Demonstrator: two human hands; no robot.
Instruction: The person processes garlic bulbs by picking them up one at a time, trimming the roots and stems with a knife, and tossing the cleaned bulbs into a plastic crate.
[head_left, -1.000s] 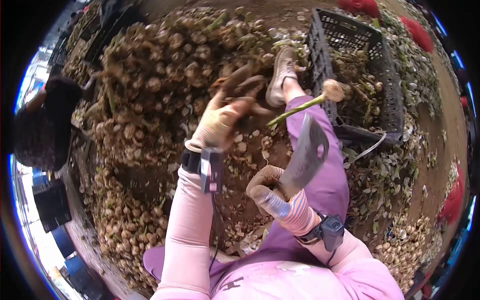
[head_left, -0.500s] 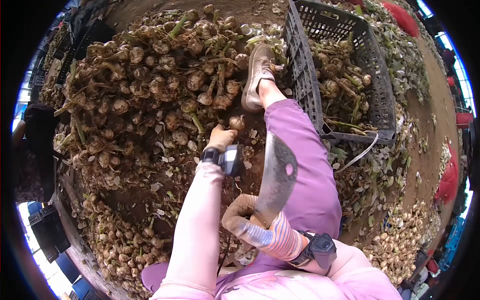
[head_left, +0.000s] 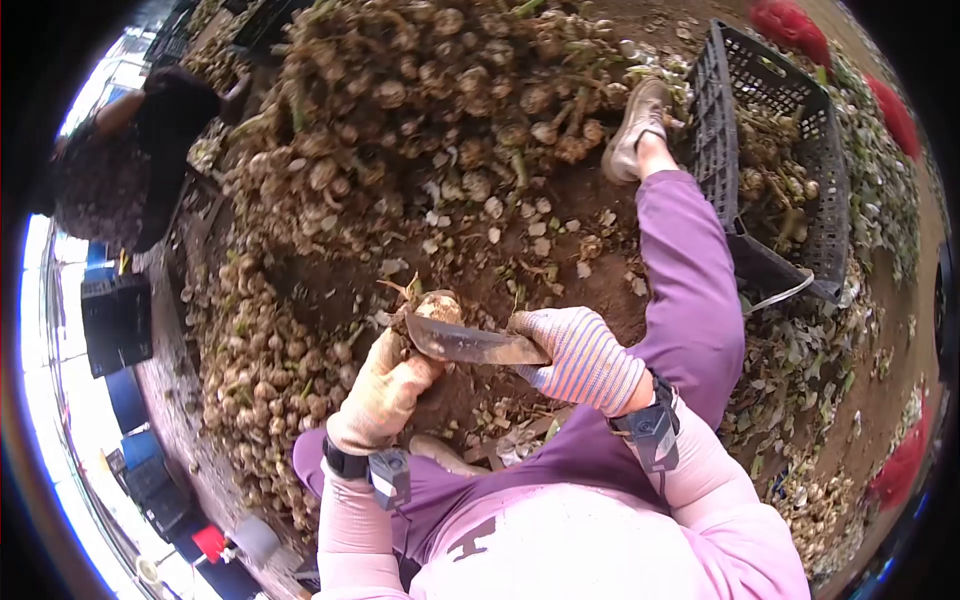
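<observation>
My left hand (head_left: 382, 395), in a pale work glove, is closed around a garlic bulb (head_left: 438, 308) with roots or dry stalk sticking out at its upper left. My right hand (head_left: 588, 355), in a striped knit glove, grips a broad-bladed knife (head_left: 475, 343); its handle is hidden inside the fist. The blade points left, and its tip end lies across the lower side of the bulb, seemingly touching it. Both hands are in front of my lap, above soil strewn with peeled scraps.
A large heap of untrimmed garlic (head_left: 400, 110) lies ahead, and a pile of garlic bulbs (head_left: 260, 370) is on the left. A black plastic crate (head_left: 715, 130) holding garlic stands right of my outstretched leg (head_left: 690, 260). Another person (head_left: 130, 160) is at far left.
My left hand has brought a bulb from the heap back towards my lap. The knife has swung from upright to pointing left, meeting the bulb. The view has shifted left.
</observation>
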